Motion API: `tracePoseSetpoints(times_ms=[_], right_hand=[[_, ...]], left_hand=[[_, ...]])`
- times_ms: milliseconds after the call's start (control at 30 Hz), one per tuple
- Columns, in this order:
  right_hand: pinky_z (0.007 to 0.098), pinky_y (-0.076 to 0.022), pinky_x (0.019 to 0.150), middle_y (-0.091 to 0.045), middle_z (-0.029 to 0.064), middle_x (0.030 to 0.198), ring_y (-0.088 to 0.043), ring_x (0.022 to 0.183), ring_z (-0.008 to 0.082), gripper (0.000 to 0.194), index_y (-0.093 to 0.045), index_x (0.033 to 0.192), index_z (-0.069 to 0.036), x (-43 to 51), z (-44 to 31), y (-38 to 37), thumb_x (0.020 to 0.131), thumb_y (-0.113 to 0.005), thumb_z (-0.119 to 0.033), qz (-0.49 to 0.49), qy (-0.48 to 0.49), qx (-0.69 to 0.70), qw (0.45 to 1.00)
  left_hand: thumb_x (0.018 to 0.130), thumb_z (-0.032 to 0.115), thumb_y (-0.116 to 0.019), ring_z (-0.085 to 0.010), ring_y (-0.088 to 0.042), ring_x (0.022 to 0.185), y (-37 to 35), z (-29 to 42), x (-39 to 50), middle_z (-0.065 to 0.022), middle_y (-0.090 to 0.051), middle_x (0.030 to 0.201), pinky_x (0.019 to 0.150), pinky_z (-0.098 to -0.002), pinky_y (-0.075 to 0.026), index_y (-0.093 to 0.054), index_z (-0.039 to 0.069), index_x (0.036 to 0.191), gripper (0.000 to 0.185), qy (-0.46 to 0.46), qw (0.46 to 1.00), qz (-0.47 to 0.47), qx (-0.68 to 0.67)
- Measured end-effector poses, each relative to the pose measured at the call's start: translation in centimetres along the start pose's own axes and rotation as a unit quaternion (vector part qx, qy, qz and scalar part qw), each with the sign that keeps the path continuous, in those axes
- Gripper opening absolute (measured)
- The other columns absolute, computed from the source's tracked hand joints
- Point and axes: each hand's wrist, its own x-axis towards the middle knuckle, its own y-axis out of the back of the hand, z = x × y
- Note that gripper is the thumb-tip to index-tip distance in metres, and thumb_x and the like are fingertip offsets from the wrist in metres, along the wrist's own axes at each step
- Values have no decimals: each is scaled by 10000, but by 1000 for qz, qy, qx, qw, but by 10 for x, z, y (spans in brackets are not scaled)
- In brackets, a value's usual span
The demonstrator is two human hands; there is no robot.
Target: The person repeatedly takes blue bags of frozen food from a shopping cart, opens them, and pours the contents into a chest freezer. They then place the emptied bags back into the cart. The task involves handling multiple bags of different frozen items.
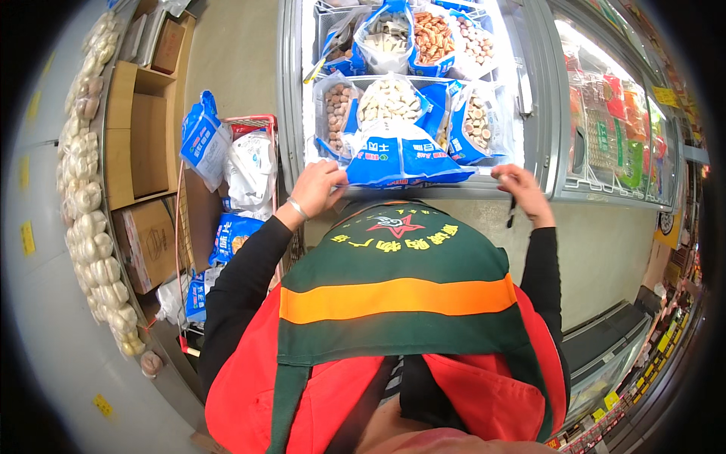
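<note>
A blue and white plastic bag (408, 156) lies at the near edge of a lit chest freezer, below white pieces of frozen food (391, 102). My left hand (320, 184) grips the bag's left corner between thumb and fingers. Off the bag's right corner is my right hand (519, 187), its fingers curled together; whether it pinches something small cannot be told. A thin black strip hangs by its wrist. Open bags of brown balls (338, 108) and round cut pieces (477, 127) flank the white food. Behind the wire divider stand more open bags, one with reddish-brown sausage-like pieces (434, 37).
A red-rimmed shopping cart (249, 120) holding blue and white bags stands close on my left. Beyond it are wooden shelves (122, 130) with cardboard boxes (150, 244) and a row of wrapped pale goods (88, 198). Another freezer with packaged food (615, 113) adjoins on the right.
</note>
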Motion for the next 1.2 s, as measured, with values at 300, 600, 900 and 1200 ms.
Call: tracePoseSetpoints(times_ms=[300,600,900,1200], right_hand=[[417,-475,853,-637,197,978,-613,963,350,210,-579,1056,-20,112,-71,-111,881,-510,-114,-194,153,-221,944],[474,-504,671,-667,174,787,-645,747,382,165,-628,1006,-75,132,-78,-184,877,-597,-172,-285,299,-414,811],[449,-537,661,-691,138,797,-686,781,314,151,-699,859,-98,126,-92,-179,824,-569,-167,-343,290,-610,653],[424,-543,648,-709,133,826,-698,771,302,125,-728,805,-78,124,-119,-163,773,-623,-136,-373,234,-667,601]], left_hand=[[769,177,-663,-214,-547,844,-31,36,47,-21,-539,813,744,-362,-409,-638,130,808,67,-76,991,37,106],[724,122,-709,-216,-524,760,-46,30,9,-18,-530,781,651,-355,-400,-684,126,841,119,-69,987,146,23],[737,129,-675,-197,-524,776,-35,31,16,-12,-528,777,679,-338,-390,-680,129,832,95,-91,990,105,30],[750,162,-608,-180,-518,810,-27,40,23,1,-509,784,723,-329,-380,-635,148,774,39,-107,987,104,51]])
